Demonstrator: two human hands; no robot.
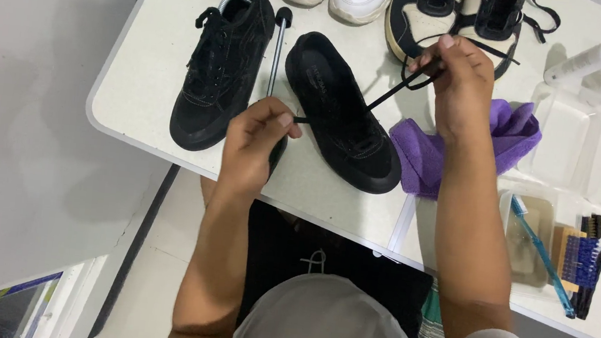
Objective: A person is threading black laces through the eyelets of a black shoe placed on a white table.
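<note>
White table (137, 113), black shoe (342, 114) lying toe toward you, long axis angled up-left. Black lace (396, 90) runs taut from shoe up-right — your right hand (459, 81) pinches its far end; your left hand (255, 139) pinches the short end just left of the shoe, nearer.

Person seen from above. Left hand (255, 139) and right hand (459, 85): bare, with no gloves, rings or watch; short, unpainted fingernails. Both forearms are uncovered to the elbow, with no sleeves visible. Lower body: light grey fabric garment (329, 326) over both thighs, smooth, plain and without pattern, at the bottom edge of the view.
</note>
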